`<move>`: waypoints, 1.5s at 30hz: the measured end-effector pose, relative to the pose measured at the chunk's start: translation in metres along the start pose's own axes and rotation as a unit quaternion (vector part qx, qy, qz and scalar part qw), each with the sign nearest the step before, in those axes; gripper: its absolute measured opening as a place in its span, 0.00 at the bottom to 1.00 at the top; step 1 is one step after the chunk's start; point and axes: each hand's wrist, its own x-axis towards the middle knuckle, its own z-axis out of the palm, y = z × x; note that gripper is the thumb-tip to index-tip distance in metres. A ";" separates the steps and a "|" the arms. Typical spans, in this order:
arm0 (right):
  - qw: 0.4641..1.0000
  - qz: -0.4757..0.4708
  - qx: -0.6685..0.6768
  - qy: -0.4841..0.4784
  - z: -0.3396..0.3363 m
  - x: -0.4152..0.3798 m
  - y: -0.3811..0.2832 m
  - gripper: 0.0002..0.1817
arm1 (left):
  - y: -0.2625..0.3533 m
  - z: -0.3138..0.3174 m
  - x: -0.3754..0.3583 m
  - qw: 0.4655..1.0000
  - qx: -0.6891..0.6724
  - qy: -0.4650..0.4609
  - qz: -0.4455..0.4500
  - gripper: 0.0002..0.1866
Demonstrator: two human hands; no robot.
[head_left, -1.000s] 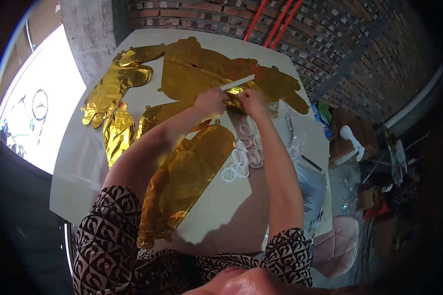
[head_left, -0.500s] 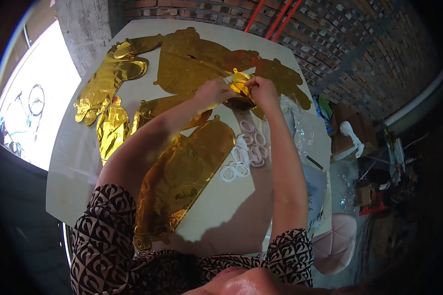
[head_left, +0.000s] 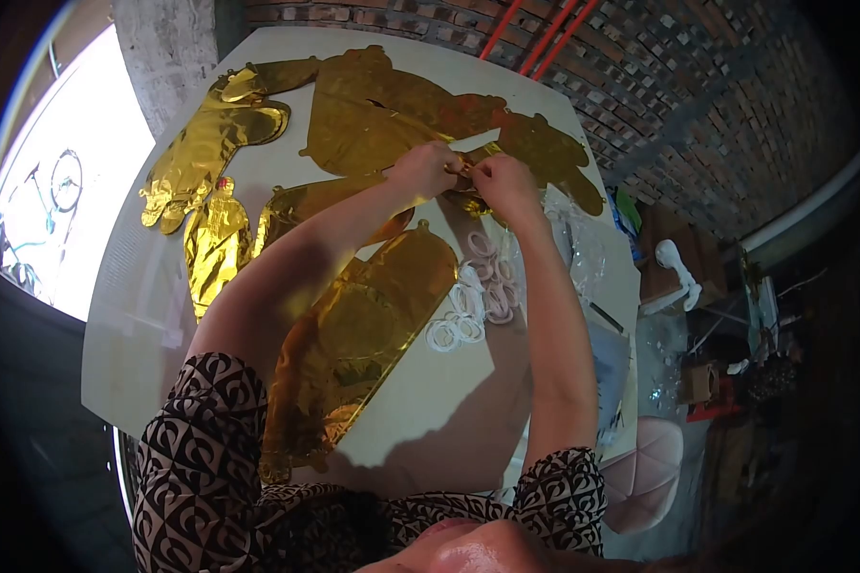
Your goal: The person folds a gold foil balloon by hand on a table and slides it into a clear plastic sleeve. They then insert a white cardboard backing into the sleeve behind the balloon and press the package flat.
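Near the far middle of the table, my left hand point(head_left: 428, 172) and my right hand point(head_left: 505, 186) are close together, fingers pinched on a small crumpled gold foil balloon point(head_left: 470, 201). My fingers hide most of what they grip. Several flat, uninflated gold foil balloons lie about: a big one point(head_left: 363, 119) beyond my left hand, another point(head_left: 545, 143) to the right, and a long one point(head_left: 354, 325) under and beside my left forearm. Several white ring-shaped rolls point(head_left: 468, 301) lie between my forearms.
The pale table point(head_left: 430, 411) carries more gold foil pieces point(head_left: 215, 244) at left. Clear plastic bags point(head_left: 583, 248) lie along its right side. A pink padded seat point(head_left: 645, 473) stands at the right, and a brick wall point(head_left: 640, 105) rises behind.
Both hands have drawn closer together around the balloon. The bright gold part that stood up between them is now bunched lower and mostly covered by my fingers.
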 end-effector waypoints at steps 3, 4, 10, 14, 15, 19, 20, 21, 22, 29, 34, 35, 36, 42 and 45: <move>0.999 0.034 0.037 -0.015 -0.001 0.001 0.003 0.12 | 0.003 0.002 -0.006 0.998 -0.018 0.039 0.056 0.11; 0.996 0.067 0.058 -0.028 -0.001 0.001 0.003 0.11 | 0.002 0.002 -0.004 0.998 -0.018 0.039 0.056 0.11; 0.996 0.046 0.074 0.000 0.000 -0.001 0.004 0.10 | -0.002 0.000 -0.001 0.996 -0.090 0.026 0.009 0.10; 0.996 0.038 0.075 0.016 -0.002 -0.003 -0.003 0.10 | 0.001 0.004 -0.005 0.997 -0.049 0.060 0.029 0.09; 0.996 0.052 0.077 0.005 -0.003 -0.002 -0.003 0.10 | 0.002 0.005 -0.006 0.996 -0.025 0.069 0.043 0.09; 0.993 0.089 0.080 0.001 -0.005 0.001 -0.007 0.11 | 0.017 0.010 -0.018 0.991 -0.009 0.128 0.022 0.11; 0.993 0.089 0.079 0.001 -0.006 0.001 -0.007 0.11 | 0.023 0.010 -0.020 0.990 0.022 0.138 -0.006 0.12; 0.992 0.095 0.077 0.009 -0.006 0.002 -0.006 0.11 | 0.022 0.012 -0.020 0.987 0.053 0.147 -0.035 0.12; 0.992 0.101 0.075 0.016 -0.007 0.003 -0.006 0.11 | 0.018 0.015 -0.019 0.987 0.052 0.148 -0.036 0.12; 0.986 0.128 0.028 0.099 -0.008 0.031 0.004 0.13 | -0.007 0.023 -0.019 0.954 0.205 0.026 0.215 0.13; 0.993 0.095 0.019 0.066 -0.053 0.077 0.053 0.16 | 0.007 0.017 -0.014 0.935 0.248 -0.205 0.147 0.23; 0.989 0.105 0.008 0.107 -0.063 0.090 0.079 0.15 | 0.002 0.020 -0.016 0.943 0.227 -0.188 0.153 0.26; 0.982 0.116 -0.004 0.148 -0.075 0.099 0.108 0.14 | -0.001 0.021 -0.017 0.951 0.204 -0.170 0.160 0.28; 0.869 0.243 -0.149 0.404 -0.216 0.083 0.247 0.13 | -0.012 0.032 -0.018 0.949 0.228 -0.145 0.162 0.23; 0.828 0.198 -0.141 0.506 -0.304 0.066 0.386 0.12 | -0.012 0.032 -0.018 0.947 0.235 -0.150 0.156 0.24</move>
